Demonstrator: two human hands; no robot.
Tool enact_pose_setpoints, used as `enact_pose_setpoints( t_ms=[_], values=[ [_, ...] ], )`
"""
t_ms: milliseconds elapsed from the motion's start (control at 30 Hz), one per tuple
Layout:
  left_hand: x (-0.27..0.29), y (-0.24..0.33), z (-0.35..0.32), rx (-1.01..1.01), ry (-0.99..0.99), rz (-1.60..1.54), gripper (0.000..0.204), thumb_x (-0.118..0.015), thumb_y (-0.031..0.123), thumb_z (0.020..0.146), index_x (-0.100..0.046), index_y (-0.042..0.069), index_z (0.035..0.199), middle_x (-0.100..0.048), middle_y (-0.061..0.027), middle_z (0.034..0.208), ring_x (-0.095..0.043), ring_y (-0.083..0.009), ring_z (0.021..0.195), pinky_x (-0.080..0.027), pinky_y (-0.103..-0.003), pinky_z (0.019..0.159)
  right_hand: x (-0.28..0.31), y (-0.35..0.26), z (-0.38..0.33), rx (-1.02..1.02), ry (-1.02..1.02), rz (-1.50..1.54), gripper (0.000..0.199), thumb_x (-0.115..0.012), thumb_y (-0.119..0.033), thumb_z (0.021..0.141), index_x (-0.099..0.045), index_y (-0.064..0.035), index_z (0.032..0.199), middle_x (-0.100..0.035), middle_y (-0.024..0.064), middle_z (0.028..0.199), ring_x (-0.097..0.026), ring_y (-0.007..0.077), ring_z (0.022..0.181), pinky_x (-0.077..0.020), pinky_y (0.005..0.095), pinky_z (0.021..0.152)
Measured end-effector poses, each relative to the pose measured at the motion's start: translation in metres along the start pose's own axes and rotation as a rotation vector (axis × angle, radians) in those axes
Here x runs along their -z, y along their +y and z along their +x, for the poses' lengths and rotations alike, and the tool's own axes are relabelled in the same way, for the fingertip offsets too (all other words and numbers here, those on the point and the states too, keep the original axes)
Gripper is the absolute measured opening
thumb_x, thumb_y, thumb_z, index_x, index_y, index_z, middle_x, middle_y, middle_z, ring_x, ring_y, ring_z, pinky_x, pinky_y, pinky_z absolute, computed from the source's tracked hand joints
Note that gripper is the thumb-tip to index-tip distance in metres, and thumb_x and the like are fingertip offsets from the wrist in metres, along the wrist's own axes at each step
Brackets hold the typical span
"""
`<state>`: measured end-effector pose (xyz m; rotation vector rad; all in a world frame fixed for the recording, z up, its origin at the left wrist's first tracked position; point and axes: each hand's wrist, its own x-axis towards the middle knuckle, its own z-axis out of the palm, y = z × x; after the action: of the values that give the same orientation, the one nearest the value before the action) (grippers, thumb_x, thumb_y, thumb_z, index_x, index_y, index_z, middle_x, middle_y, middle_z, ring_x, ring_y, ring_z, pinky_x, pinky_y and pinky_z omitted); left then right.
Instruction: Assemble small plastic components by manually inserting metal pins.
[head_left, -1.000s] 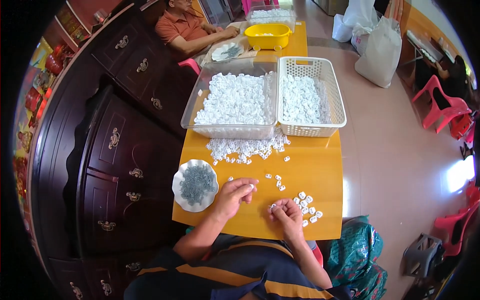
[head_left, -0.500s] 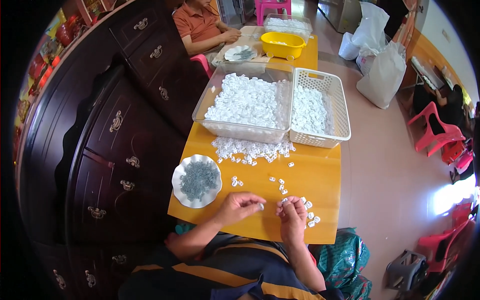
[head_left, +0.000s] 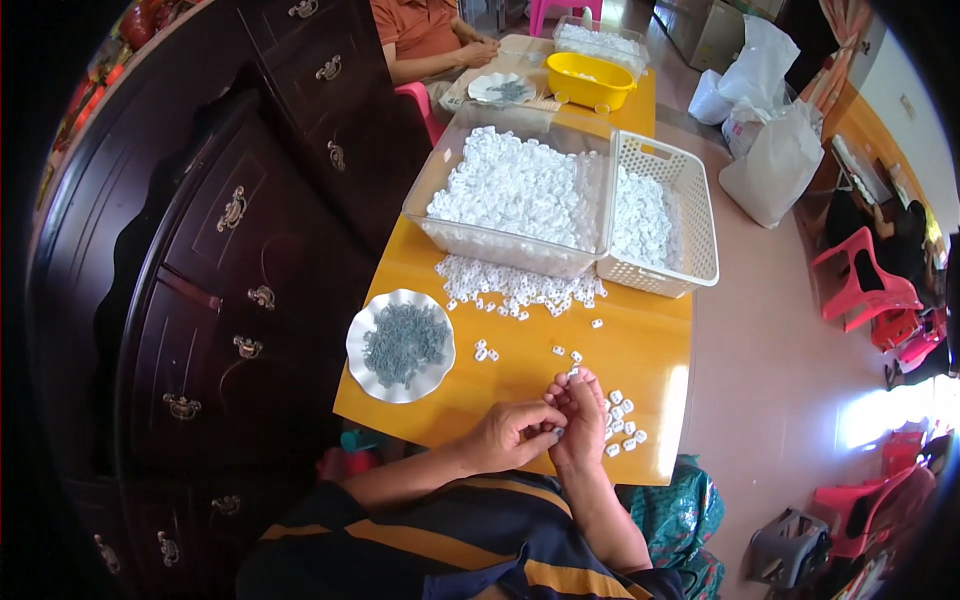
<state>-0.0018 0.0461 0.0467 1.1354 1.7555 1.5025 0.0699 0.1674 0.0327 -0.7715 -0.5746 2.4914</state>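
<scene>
My right hand is closed, with a small white plastic piece pinched at its fingertips. Against its palm side rests my left hand, fingers pressed together around something small and greyish that I cannot make out. Beside the right hand lies a loose group of white pieces with dark marks. A few more white pieces are scattered just beyond it. To the left stands a white wavy-rimmed plate heaped with thin grey-green bits.
A clear bin and a white perforated basket hold many white pieces, with a spilled pile in front. A yellow tub stands farther back near a seated person. Dark drawers flank the table's left.
My left hand has moved right and now meets my right hand, which has shifted slightly. The view has tilted a little.
</scene>
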Motion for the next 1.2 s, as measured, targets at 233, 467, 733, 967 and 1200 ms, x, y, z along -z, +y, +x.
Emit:
enact_pose_setpoints(
  t_ms=[233,467,733,967,1200],
  values=[
    [0.002,-0.009,-0.001,-0.019,0.076,-0.16,0.024,-0.07,-0.002,0.09,-0.067,0.003,0.114,-0.062,0.0001,0.084,-0.058,-0.0051,0.074,-0.049,-0.023,0.066,0.001,0.002,0.001,0.048,-0.049,-0.031,0.007,-0.057,-0.008,0.103,-0.059,-0.0073,0.11,-0.067,0.0066,0.095,-0.064,0.0139,0.084,-0.0531,0.0267,0.078],
    [0.024,-0.025,0.01,0.103,0.22,-0.24,0.018,-0.065,-0.002,0.096,-0.059,-0.001,0.113,-0.063,-0.0006,0.097,-0.06,-0.0037,0.085,-0.049,-0.02,0.074,0.017,-0.003,0.0,0.111,-0.095,-0.358,0.007,-0.06,-0.005,0.102,-0.06,-0.0019,0.108,-0.066,0.0028,0.093,-0.066,0.0112,0.089,-0.0522,0.0257,0.084],
    [0.027,-0.027,0.024,0.05,0.242,-0.115,0.016,-0.068,-0.001,0.093,-0.063,-0.002,0.108,-0.066,-0.0024,0.086,-0.064,-0.0052,0.076,-0.053,-0.021,0.068,0.017,-0.006,0.0,0.113,-0.114,-0.455,0.007,-0.059,-0.003,0.1,-0.059,-0.0005,0.106,-0.065,0.0028,0.089,-0.063,0.0104,0.085,-0.0503,0.0271,0.082],
    [0.024,-0.029,0.027,0.067,0.215,-0.109,0.021,-0.068,-0.001,0.094,-0.063,-0.002,0.113,-0.067,-0.003,0.091,-0.065,-0.0057,0.079,-0.054,-0.022,0.071,0.023,-0.006,0.004,0.109,-0.118,-0.482,0.007,-0.059,-0.003,0.1,-0.06,0.0005,0.107,-0.068,0.0046,0.091,-0.063,0.0099,0.084,-0.0508,0.0261,0.082],
    [0.022,-0.033,0.026,0.065,0.191,-0.143,0.02,-0.068,-0.001,0.094,-0.063,-0.002,0.113,-0.068,-0.0028,0.09,-0.065,-0.0055,0.079,-0.054,-0.022,0.07,0.027,-0.004,0.006,0.115,-0.137,-0.478,0.009,-0.06,0.0,0.1,-0.059,0.0019,0.108,-0.068,0.0035,0.091,-0.064,0.0078,0.083,-0.0519,0.0225,0.079]
  ],
)
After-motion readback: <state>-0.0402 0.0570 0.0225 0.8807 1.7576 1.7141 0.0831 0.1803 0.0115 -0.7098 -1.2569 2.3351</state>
